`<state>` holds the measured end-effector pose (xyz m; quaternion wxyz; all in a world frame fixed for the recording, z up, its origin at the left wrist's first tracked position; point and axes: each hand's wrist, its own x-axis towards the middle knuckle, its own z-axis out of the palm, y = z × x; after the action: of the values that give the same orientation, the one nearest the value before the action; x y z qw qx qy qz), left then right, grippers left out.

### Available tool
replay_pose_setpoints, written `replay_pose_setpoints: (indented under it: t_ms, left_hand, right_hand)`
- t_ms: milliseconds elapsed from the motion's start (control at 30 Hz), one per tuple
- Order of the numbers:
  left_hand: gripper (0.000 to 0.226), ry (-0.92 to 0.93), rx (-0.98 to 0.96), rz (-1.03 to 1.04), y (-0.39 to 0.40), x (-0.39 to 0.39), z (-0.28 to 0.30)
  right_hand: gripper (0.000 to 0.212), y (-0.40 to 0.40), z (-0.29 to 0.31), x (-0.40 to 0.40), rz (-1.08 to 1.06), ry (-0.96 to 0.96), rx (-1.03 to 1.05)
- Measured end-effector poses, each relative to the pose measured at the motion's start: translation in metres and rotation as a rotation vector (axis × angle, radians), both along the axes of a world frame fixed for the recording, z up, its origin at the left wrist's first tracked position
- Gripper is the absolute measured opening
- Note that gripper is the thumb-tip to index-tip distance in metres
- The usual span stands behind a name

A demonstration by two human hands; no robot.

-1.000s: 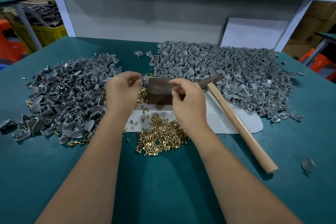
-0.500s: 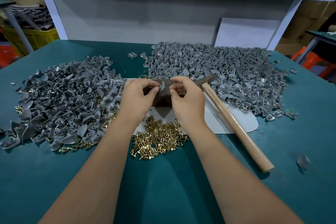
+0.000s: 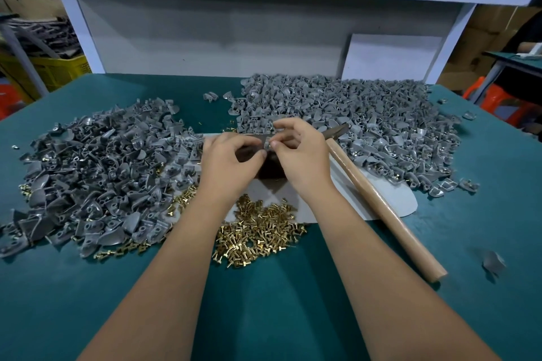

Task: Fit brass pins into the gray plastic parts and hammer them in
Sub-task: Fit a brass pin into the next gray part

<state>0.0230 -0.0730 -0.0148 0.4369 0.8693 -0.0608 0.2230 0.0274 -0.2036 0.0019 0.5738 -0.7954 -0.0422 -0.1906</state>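
Green matting covers the surface (image 3: 293, 316), gray plastic parts (image 3: 96, 173) heaped either side, brass pins (image 3: 258, 231) loose near the wrists. Over a dark block (image 3: 271, 168), left hand (image 3: 228, 167) and right hand (image 3: 302, 158) pinch one part (image 3: 267, 145) between fingertips. Seat the pin squarely first; the hammer (image 3: 381, 202) lies untouched just right.
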Motion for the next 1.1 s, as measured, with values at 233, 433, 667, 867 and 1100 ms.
replay_pose_setpoints:
  t_ms: [233, 433, 667, 867, 1100]
  left_hand:
    - [0.027, 0.021, 0.036, 0.019, -0.001, 0.001, -0.001]
    - [0.026, 0.118, 0.033, 0.072, -0.011, 0.002, -0.002]
    - [0.002, 0.144, -0.034, 0.118, -0.019, 0.002, -0.001]
    - [0.005, 0.151, -0.025, 0.043, -0.007, 0.001, 0.0]
    - [0.003, 0.154, -0.012, 0.034, -0.006, 0.001, 0.001]
  right_hand:
    - [0.035, -0.002, -0.005, -0.003, -0.005, -0.044, 0.004]
    - [0.028, -0.003, -0.008, 0.0, -0.089, -0.053, -0.021]
    - [0.032, -0.007, -0.012, 0.001, -0.076, -0.047, -0.047]
    - [0.037, -0.007, -0.006, -0.003, -0.045, -0.089, 0.007]
    - [0.038, -0.002, -0.008, -0.003, -0.026, -0.07, -0.101]
